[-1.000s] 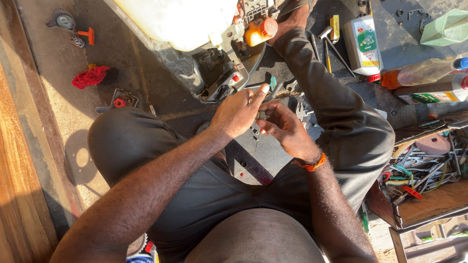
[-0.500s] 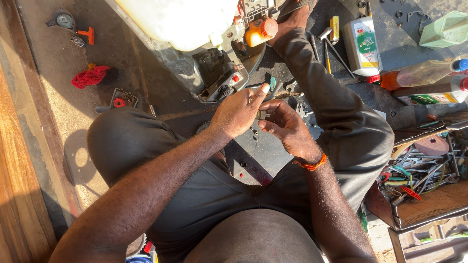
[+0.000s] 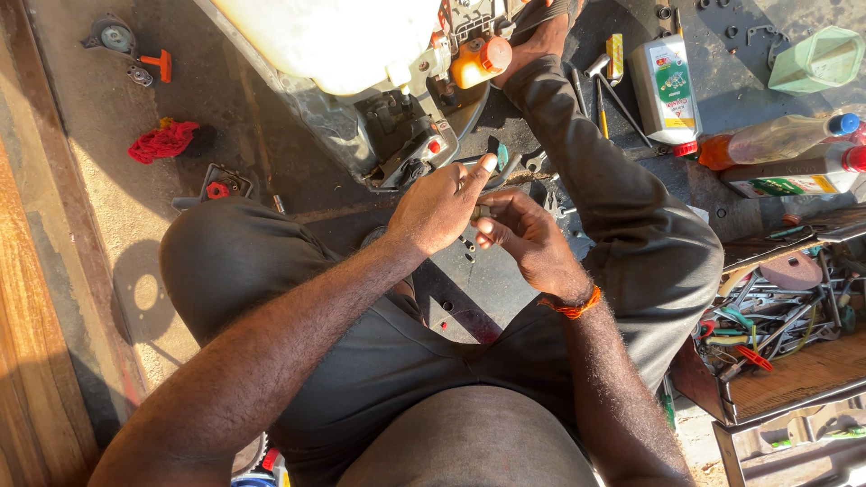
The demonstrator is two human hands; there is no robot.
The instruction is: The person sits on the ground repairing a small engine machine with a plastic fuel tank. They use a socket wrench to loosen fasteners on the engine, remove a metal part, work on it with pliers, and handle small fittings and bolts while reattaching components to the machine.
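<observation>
Small brownish part pinched between left hand and right hand, held above lap, over dark perforated metal plate; exact kind of part too small to tell. Both hands closed round it, fingertips meeting. White-tanked engine just ahead on ground; wooden tool tray at right, bottles beyond

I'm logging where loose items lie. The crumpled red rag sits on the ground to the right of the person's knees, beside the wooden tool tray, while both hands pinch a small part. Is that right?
Not quite. The head view shows the crumpled red rag on the ground to the left of the knees, far from the wooden tool tray on the right. The left hand and right hand do pinch a small part.
</observation>
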